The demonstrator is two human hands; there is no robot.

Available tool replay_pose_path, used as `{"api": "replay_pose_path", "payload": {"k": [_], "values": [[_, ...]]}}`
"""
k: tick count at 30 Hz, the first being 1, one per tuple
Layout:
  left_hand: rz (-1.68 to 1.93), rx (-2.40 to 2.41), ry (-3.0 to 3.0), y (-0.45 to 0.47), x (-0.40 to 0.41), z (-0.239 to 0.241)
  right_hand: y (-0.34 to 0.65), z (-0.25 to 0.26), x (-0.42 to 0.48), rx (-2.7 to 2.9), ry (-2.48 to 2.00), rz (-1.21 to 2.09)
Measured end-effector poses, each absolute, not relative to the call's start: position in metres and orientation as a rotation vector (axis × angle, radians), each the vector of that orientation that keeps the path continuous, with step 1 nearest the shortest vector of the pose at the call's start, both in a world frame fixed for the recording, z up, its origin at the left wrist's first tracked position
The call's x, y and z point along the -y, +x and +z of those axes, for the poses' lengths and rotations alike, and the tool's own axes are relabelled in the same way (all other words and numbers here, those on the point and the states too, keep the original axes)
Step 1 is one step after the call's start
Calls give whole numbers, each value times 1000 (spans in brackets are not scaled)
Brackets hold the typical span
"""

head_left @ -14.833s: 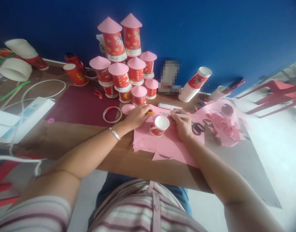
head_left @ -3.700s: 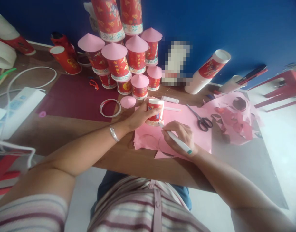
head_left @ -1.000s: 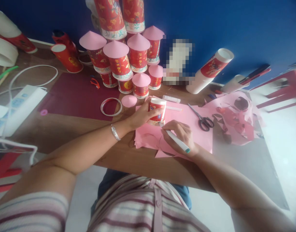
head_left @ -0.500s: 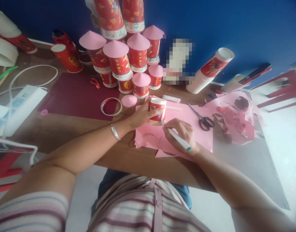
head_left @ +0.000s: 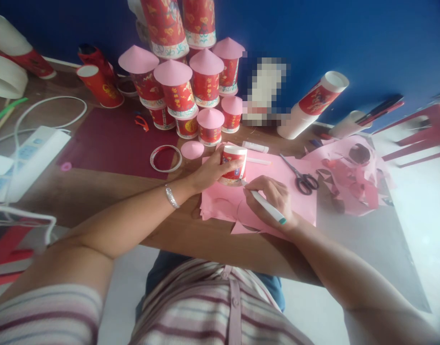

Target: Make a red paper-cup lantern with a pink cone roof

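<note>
My left hand (head_left: pixel 212 170) is wrapped round a red paper cup (head_left: pixel 231 178) with a white rim, which stands upright over pink paper (head_left: pixel 298 211). In my right hand (head_left: pixel 272 199) is a white marker (head_left: pixel 268 207) with a green end, gripped like a pen. Its tip is at the lower right side of the cup; whether it touches cannot be made out. Black-handled scissors (head_left: pixel 306 183) lie on the paper to the right. Behind the cup rest a white marker cap or tube (head_left: pixel 255 146) and a small pink paper cone (head_left: pixel 192 150).
Several red cups with pink cone roofs (head_left: pixel 173 74) are stacked at the back. A roll of tape (head_left: pixel 165 158) lies left of the cup, a white power strip (head_left: pixel 33 158) farther left. Pink scraps (head_left: pixel 359 177) are piled right. A tall cup stack (head_left: pixel 313 105) leans near the wall.
The marker and my right hand have shifted very slightly to the right along the cup's lower side. My left hand and the cup have hardly moved.
</note>
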State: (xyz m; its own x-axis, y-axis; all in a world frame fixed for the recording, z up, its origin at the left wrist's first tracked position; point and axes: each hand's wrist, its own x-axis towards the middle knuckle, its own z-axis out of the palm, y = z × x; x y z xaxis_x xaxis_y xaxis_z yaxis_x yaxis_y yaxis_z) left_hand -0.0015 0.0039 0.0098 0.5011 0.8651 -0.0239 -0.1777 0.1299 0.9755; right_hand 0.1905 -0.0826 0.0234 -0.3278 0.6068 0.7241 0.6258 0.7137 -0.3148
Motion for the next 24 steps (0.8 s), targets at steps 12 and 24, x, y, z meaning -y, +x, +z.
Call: {"api": "replay_pose_path", "payload": {"k": [12,24], "values": [[871,-695,1222,-1,-5,11,189,25,84,2046,-935,-60],[870,-686,1253,-1,-5,11,187,24,85,2042,-924,-29]]}}
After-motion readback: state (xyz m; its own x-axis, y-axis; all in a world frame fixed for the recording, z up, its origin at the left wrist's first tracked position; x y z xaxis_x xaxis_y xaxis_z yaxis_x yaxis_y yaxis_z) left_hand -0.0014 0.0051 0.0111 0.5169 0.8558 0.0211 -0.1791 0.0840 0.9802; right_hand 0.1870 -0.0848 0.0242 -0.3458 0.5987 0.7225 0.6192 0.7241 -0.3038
